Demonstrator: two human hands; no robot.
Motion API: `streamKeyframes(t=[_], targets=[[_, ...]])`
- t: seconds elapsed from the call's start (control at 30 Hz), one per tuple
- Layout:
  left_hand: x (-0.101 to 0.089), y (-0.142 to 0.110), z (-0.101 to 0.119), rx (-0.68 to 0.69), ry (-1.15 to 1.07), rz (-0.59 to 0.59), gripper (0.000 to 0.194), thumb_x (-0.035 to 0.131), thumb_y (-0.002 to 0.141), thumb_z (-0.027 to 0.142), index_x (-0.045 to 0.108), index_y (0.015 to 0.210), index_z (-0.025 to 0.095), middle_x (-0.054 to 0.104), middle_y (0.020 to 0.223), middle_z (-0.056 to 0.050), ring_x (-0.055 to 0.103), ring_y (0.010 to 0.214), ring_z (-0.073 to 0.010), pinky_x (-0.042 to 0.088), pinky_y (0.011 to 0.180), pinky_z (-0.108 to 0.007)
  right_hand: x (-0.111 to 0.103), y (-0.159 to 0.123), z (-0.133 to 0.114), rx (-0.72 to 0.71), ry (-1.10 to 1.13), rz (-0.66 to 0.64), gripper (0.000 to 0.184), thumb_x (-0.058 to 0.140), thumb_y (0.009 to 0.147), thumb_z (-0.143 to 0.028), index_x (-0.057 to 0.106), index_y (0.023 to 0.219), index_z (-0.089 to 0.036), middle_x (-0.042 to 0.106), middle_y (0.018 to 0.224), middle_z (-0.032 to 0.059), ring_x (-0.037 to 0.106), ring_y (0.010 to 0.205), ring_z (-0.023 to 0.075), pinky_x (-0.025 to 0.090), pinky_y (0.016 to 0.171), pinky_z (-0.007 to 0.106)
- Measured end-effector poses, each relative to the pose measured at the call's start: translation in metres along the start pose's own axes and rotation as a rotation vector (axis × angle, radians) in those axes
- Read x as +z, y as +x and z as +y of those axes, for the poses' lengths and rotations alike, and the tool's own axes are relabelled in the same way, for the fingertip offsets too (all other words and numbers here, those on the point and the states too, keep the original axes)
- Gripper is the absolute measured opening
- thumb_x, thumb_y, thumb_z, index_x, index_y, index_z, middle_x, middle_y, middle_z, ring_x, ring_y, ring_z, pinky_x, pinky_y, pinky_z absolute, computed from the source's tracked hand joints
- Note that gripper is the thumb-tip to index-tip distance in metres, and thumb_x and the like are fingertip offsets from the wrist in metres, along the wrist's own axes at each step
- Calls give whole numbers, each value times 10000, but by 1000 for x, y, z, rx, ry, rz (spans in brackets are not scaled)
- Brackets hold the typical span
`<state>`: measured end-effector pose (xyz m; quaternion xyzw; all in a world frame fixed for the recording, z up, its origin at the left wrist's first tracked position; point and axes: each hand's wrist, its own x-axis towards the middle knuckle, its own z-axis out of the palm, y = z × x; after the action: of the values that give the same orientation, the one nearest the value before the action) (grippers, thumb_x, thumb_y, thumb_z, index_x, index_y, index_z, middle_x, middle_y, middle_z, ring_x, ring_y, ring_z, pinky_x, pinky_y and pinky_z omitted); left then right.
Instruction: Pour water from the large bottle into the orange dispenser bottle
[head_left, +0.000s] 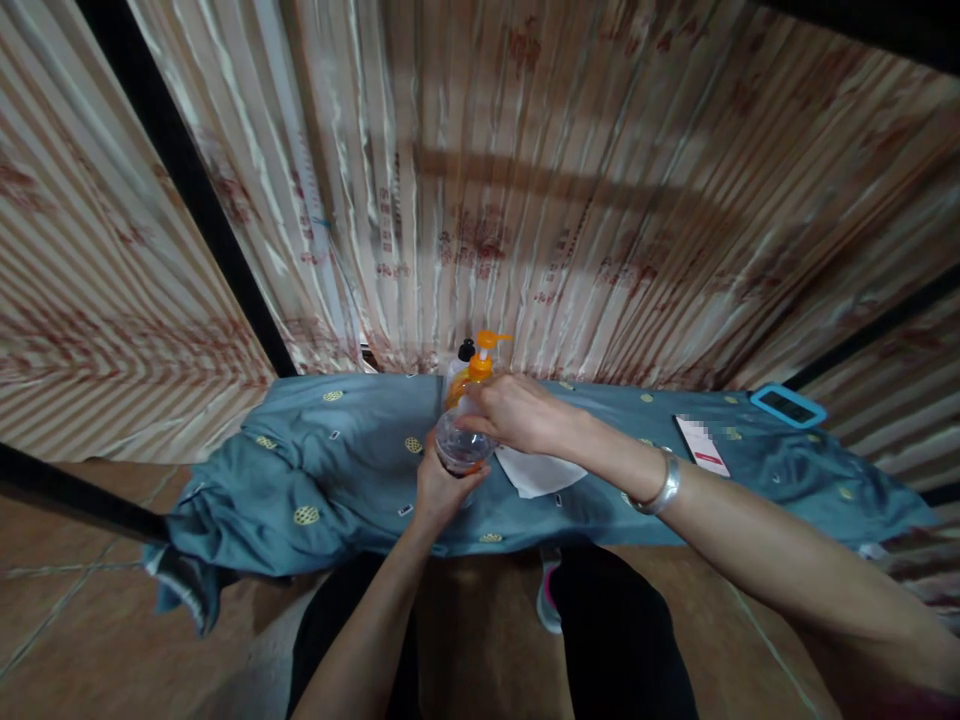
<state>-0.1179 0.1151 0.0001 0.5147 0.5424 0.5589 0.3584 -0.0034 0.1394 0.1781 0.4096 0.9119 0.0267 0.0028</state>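
My left hand (439,490) is wrapped round the lower part of a small clear bottle (459,447), holding it above a surface draped in blue-green cloth (352,450). My right hand (517,412) is closed over the bottle's top; a silver bangle sits on that wrist. Just behind the hands stand an orange pump bottle (480,366) and a bottle with a black cap (465,351). A white tissue (538,472) lies on the cloth under my right wrist.
A white card with a red stripe (701,446) and a device in a blue case (787,405) lie on the cloth to the right. Patterned beige curtains (525,200) hang behind. The cloth's left end droops toward the tiled floor.
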Motion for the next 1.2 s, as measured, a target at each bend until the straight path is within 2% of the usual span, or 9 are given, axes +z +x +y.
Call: streamKeyframes(t=[0.17,0.37,0.47,0.57,0.67,0.83,0.93,1.07,1.2], targets=[[-1,0,1,5,-13,0,773,827,500,298,451,1160,151,663,1046,-90,659,961,-243,535,841,-362,-9,-1,6,-111,139,-50,429,578,853,-281,505,1229,-88,670,1111,184,641,1023,310,426,730,315],[0,0,-1,14,-14,-14,785,827,504,300,442,1173,155,654,1070,-94,653,974,-243,530,851,-360,-16,-2,4,2,33,-68,380,480,900,-407,638,1001,-76,715,876,191,687,833,317,348,580,312],[0,0,1,12,-5,-1,776,829,497,292,450,1161,156,663,1049,-90,656,963,-244,531,847,-360,-18,-2,5,-55,85,-125,332,514,886,-298,593,1127,-82,705,989,184,664,943,307,403,673,308],[0,0,1,22,-11,9,762,827,499,286,454,1151,163,666,1044,-84,659,961,-239,530,851,-361,-19,-1,6,-75,122,-119,508,557,859,-332,466,1291,-79,657,1130,207,624,1047,318,429,770,327],[-1,0,-1,21,-14,-2,764,827,502,298,450,1153,162,665,1039,-84,663,941,-237,537,831,-361,-19,0,3,-30,57,-84,471,518,871,-428,556,1195,-88,685,1053,202,652,967,314,425,699,322],[-1,0,2,-2,-12,2,764,832,489,289,458,1143,163,668,1023,-83,660,940,-245,534,837,-375,-21,3,2,-97,22,-117,308,527,862,-257,609,1112,-98,704,976,165,659,938,305,405,686,318],[-1,0,5,-3,-34,0,768,825,492,275,449,1151,160,664,1044,-89,656,948,-241,531,848,-377,-22,2,2,-117,87,-113,442,583,827,-287,527,1222,-97,670,1111,172,629,1028,303,426,753,319],[-1,-1,6,-11,-44,-11,774,823,493,282,440,1153,159,662,1043,-87,659,931,-233,533,840,-372,-22,2,-1,-5,-10,-70,467,530,856,-446,614,1112,-65,705,950,216,671,899,357,421,636,347],[-1,-1,4,2,-13,-21,770,824,507,290,441,1161,157,661,1044,-88,657,935,-233,532,841,-368,-21,3,0,-38,-15,-111,316,544,853,-296,652,1065,-88,711,958,186,669,917,327,400,636,324]])
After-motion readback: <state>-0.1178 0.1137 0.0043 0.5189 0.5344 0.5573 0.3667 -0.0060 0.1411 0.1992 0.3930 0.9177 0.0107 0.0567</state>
